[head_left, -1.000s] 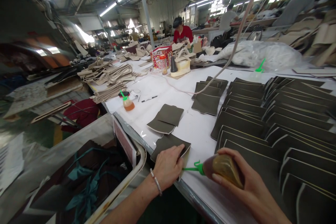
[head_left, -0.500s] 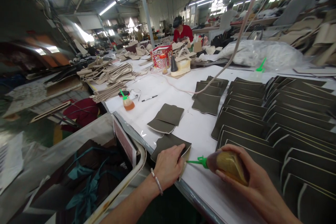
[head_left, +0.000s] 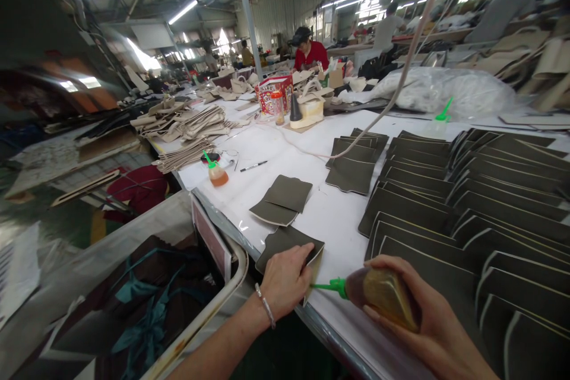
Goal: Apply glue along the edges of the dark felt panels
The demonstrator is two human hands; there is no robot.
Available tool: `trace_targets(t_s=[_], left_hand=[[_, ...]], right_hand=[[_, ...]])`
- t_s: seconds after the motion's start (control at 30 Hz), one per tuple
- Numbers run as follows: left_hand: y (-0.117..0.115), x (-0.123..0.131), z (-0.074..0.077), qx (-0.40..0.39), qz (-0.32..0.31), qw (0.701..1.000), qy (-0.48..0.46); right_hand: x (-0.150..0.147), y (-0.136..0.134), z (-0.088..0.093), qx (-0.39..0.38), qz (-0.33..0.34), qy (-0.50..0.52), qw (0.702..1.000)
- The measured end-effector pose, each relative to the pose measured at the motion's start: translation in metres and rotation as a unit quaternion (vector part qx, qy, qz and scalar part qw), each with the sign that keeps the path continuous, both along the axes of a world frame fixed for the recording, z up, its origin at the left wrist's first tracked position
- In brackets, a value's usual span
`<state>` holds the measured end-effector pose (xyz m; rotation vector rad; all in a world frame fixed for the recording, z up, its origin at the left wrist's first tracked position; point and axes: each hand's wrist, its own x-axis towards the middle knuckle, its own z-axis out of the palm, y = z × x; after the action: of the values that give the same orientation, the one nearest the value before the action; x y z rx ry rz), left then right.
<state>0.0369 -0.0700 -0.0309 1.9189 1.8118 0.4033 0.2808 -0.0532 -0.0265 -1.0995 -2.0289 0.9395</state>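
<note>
My right hand (head_left: 427, 314) is wrapped round a glue bottle (head_left: 383, 297) of amber liquid, tilted on its side with its green nozzle pointing left. The nozzle tip is at the pale edge of a dark leather piece (head_left: 285, 246) at the table's front edge. My left hand (head_left: 287, 279), a bracelet on its wrist, grips that piece, fingers on top and the thumb by its turned-up right side. Part of the piece is hidden under the hand. Just beyond lie two overlapping dark leather pieces (head_left: 285, 197).
Rows of overlapping dark leather pieces (head_left: 414, 208) cover the right side. A second glue bottle (head_left: 218, 175) and a pen (head_left: 253, 166) lie farther back. A hose (head_left: 401, 80) hangs across the table. A bin (head_left: 240, 267) stands left; a person in red (head_left: 312, 56) is beyond.
The glue bottle in my right hand has moved slightly left and down, its nozzle tip sliding along the edge of the piece. My left hand has stayed in place.
</note>
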Motion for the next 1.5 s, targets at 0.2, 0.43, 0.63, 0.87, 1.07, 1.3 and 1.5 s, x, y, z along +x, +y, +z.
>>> trace_targets(t_s=[0.2,0.43,0.63,0.87,1.07,1.3,1.5], left_hand=[[0.0,0.0,-0.003,0.009,-0.001,1.0,0.001],[0.002,-0.001,-0.002,0.002,-0.002,1.0,-0.008],[0.001,-0.001,-0.003,0.003,0.005,1.0,-0.014],[0.001,-0.001,-0.001,-0.001,0.005,1.0,-0.019],[0.001,-0.001,-0.002,0.003,0.011,1.0,-0.024],[-0.001,0.0,-0.001,0.003,0.013,1.0,-0.022],[-0.001,-0.001,0.001,-0.001,0.016,1.0,-0.022]], right_hand=[[0.002,0.017,-0.002,0.074,-0.058,-0.013,0.995],[0.0,0.014,-0.003,0.063,-0.046,-0.016,0.997],[0.002,0.006,-0.008,0.0,-0.084,0.0,0.996],[-0.004,-0.012,-0.008,-0.066,-0.035,0.005,0.997],[-0.004,-0.023,-0.004,-0.085,-0.059,-0.002,0.995],[-0.007,-0.025,0.0,-0.112,-0.061,0.008,0.992],[-0.002,-0.022,-0.002,-0.161,-0.049,0.036,0.985]])
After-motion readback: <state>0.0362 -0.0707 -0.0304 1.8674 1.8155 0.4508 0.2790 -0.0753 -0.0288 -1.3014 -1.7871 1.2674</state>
